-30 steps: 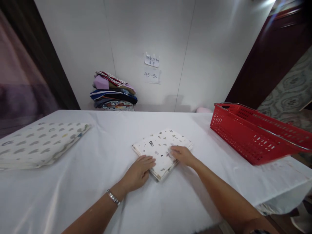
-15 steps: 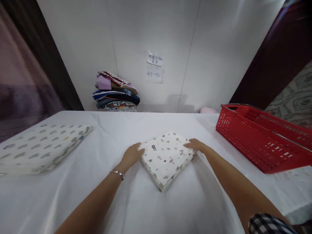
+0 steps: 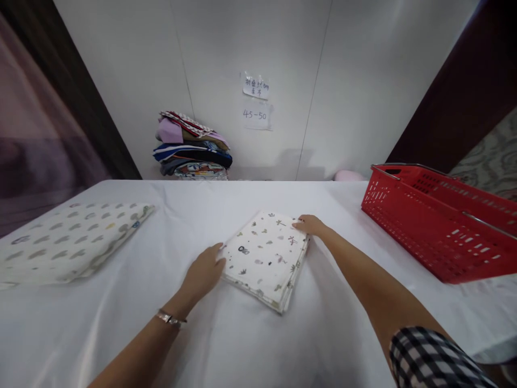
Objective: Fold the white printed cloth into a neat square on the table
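Centre frame, the folded cloth (image 3: 260,253) lies with the right hand (image 3: 310,225) pinching its upper-right corner, the left hand (image 3: 204,272) loosely curved at its left corner, hold unclear, seemingly steadying the layers.

Both arms (image 3: 359,280) extended, left hand (image 3: 202,274) with thumb and fingers parted, right hand (image 3: 311,225) farther forward, pinching.

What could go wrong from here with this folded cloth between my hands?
The folded patterned cloth shows several layers at its near edge; they might slip out of line if the left hand and right hand, at opposite sides, pull unevenly. The white tablecloth has creases, so it could bunch if the cloth drags.
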{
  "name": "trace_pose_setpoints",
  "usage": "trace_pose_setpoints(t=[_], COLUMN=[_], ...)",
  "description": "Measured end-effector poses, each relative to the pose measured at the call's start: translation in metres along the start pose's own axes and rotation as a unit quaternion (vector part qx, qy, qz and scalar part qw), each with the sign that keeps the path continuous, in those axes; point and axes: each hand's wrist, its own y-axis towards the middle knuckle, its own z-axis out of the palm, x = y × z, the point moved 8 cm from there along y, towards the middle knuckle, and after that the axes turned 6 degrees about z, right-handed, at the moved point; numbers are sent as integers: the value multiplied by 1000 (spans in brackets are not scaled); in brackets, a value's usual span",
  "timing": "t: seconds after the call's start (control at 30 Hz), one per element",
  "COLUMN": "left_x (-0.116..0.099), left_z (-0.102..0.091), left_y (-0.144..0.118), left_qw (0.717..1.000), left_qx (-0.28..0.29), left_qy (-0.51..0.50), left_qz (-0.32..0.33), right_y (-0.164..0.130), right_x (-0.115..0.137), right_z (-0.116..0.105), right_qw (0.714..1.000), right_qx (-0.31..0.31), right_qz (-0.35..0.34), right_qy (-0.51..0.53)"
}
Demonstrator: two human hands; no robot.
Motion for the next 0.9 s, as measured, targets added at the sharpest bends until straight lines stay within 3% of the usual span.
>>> trace_pose_setpoints(t=[0.1,0.13,0.17,0.23,0.37,0.53,0.63,0.7,0.77,0.9], left_x=[-37,-47,-54,-60,-53,-49,-50,-50,-48,-48], left_z=[-8,-8,-5,5,26,29,29,28,28,24], left_y=[7,8,9,10,8,5,6,6,7,15], left_qw=[989,983,979,974,974,971,971,971,973,981], left_qx=[-68,-78,-81,-68,-21,-17,-24,-30,-28,-15], left_qy=[55,70,87,121,159,174,169,164,155,126], left_qz=[122,150,168,177,161,166,169,173,171,146], right_y=[-26,-40,-56,-84,-110,-107,-94,-81,-69,-53], right_x=[29,48,68,95,109,105,83,44,-13,-78], right_z=[-9,-9,-3,19,61,59,36,14,5,11], right_qw=[998,991,980,968,971,968,961,947,923,911], right_qx=[-52,-81,-85,-62,20,40,-19,-110,-172,-174], right_qz=[-47,-109,-178,-244,-238,-236,-215,-145,-9,80], right_qy=[1,11,15,18,24,69,172,264,345,365])
